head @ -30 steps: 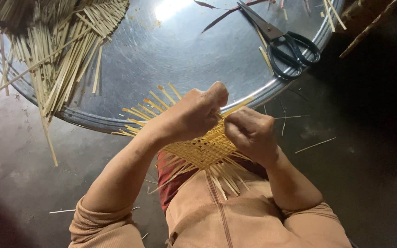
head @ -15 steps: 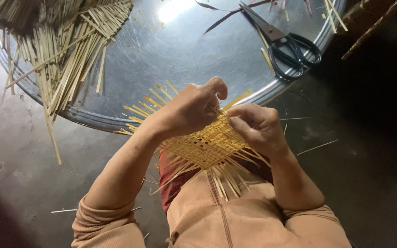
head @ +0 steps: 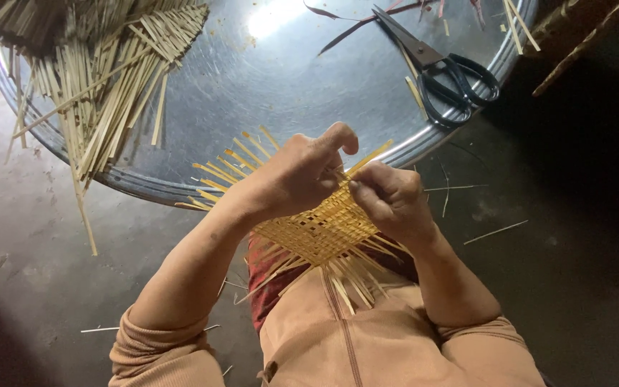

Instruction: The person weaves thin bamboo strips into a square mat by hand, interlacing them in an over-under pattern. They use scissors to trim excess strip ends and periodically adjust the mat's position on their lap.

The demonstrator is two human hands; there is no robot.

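Note:
A small woven mat of yellow bamboo strips point(head: 318, 231) rests over my lap, with loose strip ends sticking out on all sides. My left hand point(head: 291, 175) lies over its far left part, fingers curled and gripping the weave. My right hand point(head: 388, 197) pinches a strip at the mat's far right edge, thumb and fingers closed on it. The two hands almost touch above the mat. Part of the weave is hidden under both hands.
A round shiny metal tray point(head: 266, 86) lies in front of me on the concrete floor. A heap of loose bamboo strips point(head: 102, 93) covers its left side. Black-handled scissors point(head: 445, 72) rest at its right rim. Stray slivers point(head: 496, 231) dot the floor.
My right hand has shifted slightly to the right and up along the mat's edge. The mat has turned a little, showing more woven surface. My left hand keeps its grip.

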